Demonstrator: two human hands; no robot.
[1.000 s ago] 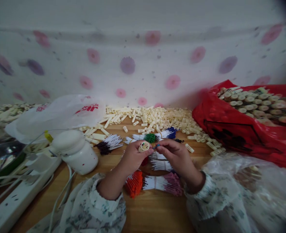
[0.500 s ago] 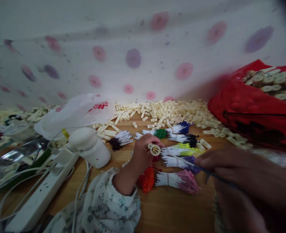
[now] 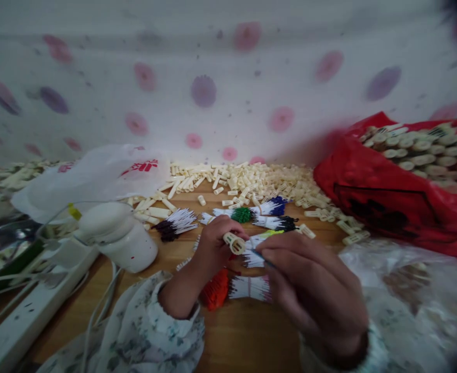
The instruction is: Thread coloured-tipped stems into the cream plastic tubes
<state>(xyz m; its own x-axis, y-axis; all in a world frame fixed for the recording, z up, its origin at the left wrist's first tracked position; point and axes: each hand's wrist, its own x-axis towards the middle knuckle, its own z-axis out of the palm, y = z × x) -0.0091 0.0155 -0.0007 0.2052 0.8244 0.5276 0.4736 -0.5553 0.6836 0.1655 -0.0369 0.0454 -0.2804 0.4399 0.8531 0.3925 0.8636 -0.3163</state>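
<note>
Broadly, flowered sheet (image 3: 166, 109): hangs beyond the orange bundle (image 3: 215, 290), across the whole far side.
Counter (image 3: 247, 336): wood, running under and around the orange bundle.
Red bag (image 3: 352, 160): well to the right of the orange bundle and farther off, filled with cream tubes.
Power strip (image 3: 30, 311): well to the left of the orange bundle, its cords looping.
White jar (image 3: 135, 248): left of the orange bundle, just beside the power strip.
Right hand (image 3: 317, 290): right of the orange bundle, fingertips pinched on a blue stick; a light grip near the tip should, I judge, steer best.
Left hand (image 3: 215, 241): just beyond the orange bundle, fingers curled closed round a slotted tube; bracing the wrist would probably keep it steady.
Slotted tube (image 3: 229, 238): beyond the orange bundle and slightly right, tilted, mouth facing the wearer; keeping that mouth in view seems wise.
Blue stick (image 3: 258, 253): right of the orange bundle and beyond it, near the tube's mouth, contact not evident; lining it up with a slot by eye, unhurried, looks safer than pushing.
</note>
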